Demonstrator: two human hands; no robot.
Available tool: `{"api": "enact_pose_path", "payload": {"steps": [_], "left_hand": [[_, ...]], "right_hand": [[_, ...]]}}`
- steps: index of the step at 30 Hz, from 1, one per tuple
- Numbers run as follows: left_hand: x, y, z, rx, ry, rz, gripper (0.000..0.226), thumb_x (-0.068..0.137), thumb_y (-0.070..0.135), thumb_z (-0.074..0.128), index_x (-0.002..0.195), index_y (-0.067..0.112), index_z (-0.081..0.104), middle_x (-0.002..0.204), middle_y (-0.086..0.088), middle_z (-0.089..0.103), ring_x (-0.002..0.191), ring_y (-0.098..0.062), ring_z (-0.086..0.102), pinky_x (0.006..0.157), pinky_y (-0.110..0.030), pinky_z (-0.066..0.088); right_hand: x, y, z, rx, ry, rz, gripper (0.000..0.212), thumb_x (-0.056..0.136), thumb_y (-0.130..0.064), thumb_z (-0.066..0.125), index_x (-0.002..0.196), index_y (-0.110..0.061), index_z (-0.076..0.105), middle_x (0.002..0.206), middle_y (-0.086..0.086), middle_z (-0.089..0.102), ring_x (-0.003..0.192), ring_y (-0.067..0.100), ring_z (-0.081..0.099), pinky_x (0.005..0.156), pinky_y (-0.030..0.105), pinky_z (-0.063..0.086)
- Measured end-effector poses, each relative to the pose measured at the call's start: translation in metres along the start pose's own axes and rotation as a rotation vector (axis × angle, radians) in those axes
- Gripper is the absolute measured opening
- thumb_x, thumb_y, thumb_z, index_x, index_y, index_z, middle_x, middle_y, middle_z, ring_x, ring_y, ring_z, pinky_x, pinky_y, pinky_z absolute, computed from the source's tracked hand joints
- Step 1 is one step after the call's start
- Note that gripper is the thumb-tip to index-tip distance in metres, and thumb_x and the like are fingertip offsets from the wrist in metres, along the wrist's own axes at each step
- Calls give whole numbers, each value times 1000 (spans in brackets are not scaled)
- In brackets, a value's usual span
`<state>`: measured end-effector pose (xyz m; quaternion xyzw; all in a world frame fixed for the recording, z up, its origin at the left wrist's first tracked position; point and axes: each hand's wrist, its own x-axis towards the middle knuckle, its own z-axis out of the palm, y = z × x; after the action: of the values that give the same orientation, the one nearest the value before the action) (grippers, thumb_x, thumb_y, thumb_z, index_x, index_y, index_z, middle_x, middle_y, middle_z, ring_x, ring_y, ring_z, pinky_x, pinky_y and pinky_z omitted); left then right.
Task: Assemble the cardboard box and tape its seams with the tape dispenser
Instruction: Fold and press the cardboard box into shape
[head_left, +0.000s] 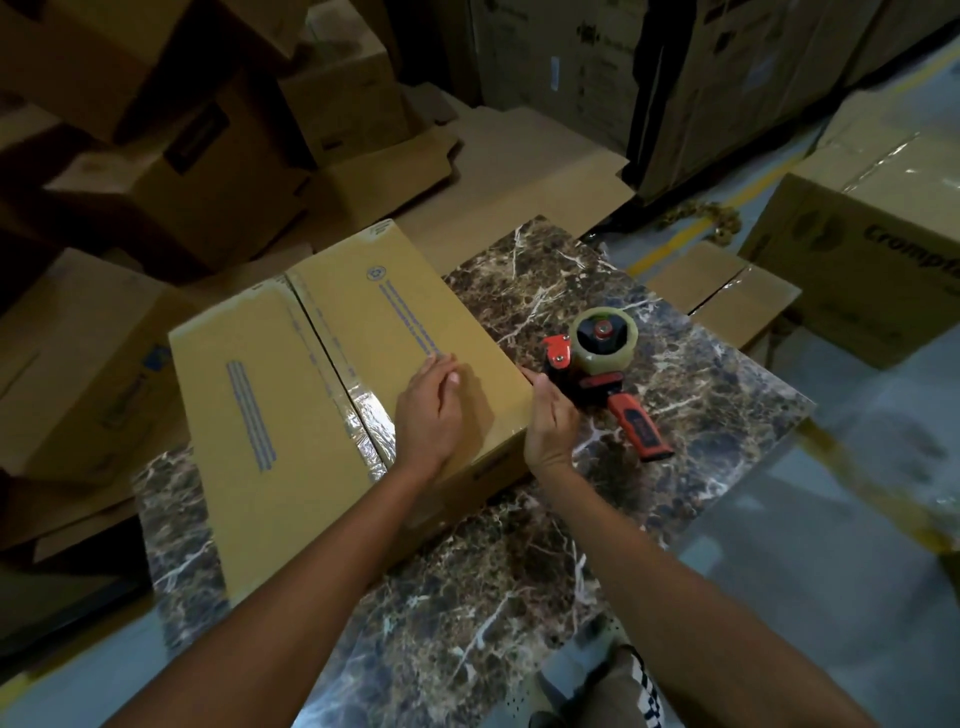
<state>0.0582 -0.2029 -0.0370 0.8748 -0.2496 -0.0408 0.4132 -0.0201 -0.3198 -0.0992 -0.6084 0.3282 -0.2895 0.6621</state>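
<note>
A closed tan cardboard box (291, 395) lies on a dark marble table (519, 597), its two top flaps meeting in a seam with shiny clear tape at the near end. My left hand (428, 415) rests flat on the right flap, fingers spread. At the box's right edge, my right hand (550, 431) presses against the side with curled fingers; it holds nothing. Just beyond that hand, the red and black tape dispenser (605, 374) with a clear tape roll lies on the table, handle pointing toward the near right.
Stacks of cardboard boxes (171, 156) and flattened sheets (519, 171) crowd the left and back. A taped carton (883, 249) and a smaller box (727, 296) stand on the grey floor to the right. My shoe (613, 691) shows below the table edge.
</note>
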Motion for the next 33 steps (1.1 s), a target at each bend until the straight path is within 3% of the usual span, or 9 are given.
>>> {"api": "enact_pose_path", "payload": {"steps": [3, 6, 8, 11, 13, 18, 23, 27, 33], "left_hand": [[-2, -1, -13, 88, -170, 67, 42, 100, 28, 39, 137, 13, 53, 148, -7, 45, 142, -20, 33, 115, -34, 25], [-14, -4, -26, 219, -272, 186, 54, 98, 38, 31, 145, 14, 41, 154, -5, 36, 145, -18, 27, 117, -32, 19], [-27, -9, -28, 360, -335, 271, 64, 98, 50, 22, 151, 16, 29, 159, -2, 21, 148, -15, 15, 121, -34, 10], [-41, -17, -23, 696, -414, 340, 83, 91, 68, 0, 155, 15, 2, 160, -3, -10, 149, -17, -11, 119, -35, -7], [-43, -18, -19, 810, -429, 341, 93, 86, 75, -4, 154, 11, -4, 159, -8, -15, 148, -22, -16, 120, -40, -6], [-43, -10, -13, 866, -434, 314, 91, 92, 68, 22, 152, 8, -9, 158, -13, -19, 147, -26, -18, 118, -40, -11], [-50, -2, -16, 860, -453, 273, 109, 84, 67, 52, 152, 9, -11, 159, -11, -19, 148, -26, -15, 118, -40, -8], [-57, -4, -31, 747, -416, 276, 94, 89, 72, 30, 155, 13, -1, 161, -3, -8, 149, -18, -8, 121, -39, -3], [-71, -21, -51, 819, -345, 283, 76, 97, 61, 9, 155, 12, 6, 163, -7, 3, 150, -19, 0, 119, -35, -4]], "right_hand": [[6, -16, -10, 267, -73, 328, 65, 92, -71, 29, 103, -26, 73, 118, 11, 70, 113, 27, 63, 107, 55, 42], [15, -40, -13, 271, 21, 368, 69, 96, -69, 19, 105, -24, 70, 130, 10, 64, 115, 17, 60, 115, 52, 32], [16, -52, -2, 290, 52, 351, 68, 97, -67, 20, 101, -22, 72, 126, 10, 67, 111, 14, 63, 111, 47, 37], [3, -41, 15, -11, 136, 173, 68, 97, -64, 24, 98, -21, 77, 112, 4, 75, 101, 16, 67, 93, 36, 48], [-6, -24, 12, -186, 201, -129, 64, 95, -56, 28, 100, -16, 78, 100, 7, 77, 90, 23, 70, 77, 36, 54], [0, -13, -14, -603, -41, -466, 55, 98, -43, 27, 126, -15, 65, 109, 10, 75, 86, 33, 70, 67, 37, 53], [4, -30, -40, -958, -328, -493, 74, 94, -70, 11, 146, -25, 39, 124, 9, 67, 103, 31, 66, 76, 41, 55], [3, -49, -43, -1085, -439, -576, 80, 94, -70, 10, 150, -18, 33, 157, 12, 34, 144, 29, 32, 114, 47, 34], [17, -73, -25, -1322, -850, -891, 81, 96, -66, 3, 151, -13, 32, 162, 16, 21, 152, 27, 14, 124, 43, 12]]}}
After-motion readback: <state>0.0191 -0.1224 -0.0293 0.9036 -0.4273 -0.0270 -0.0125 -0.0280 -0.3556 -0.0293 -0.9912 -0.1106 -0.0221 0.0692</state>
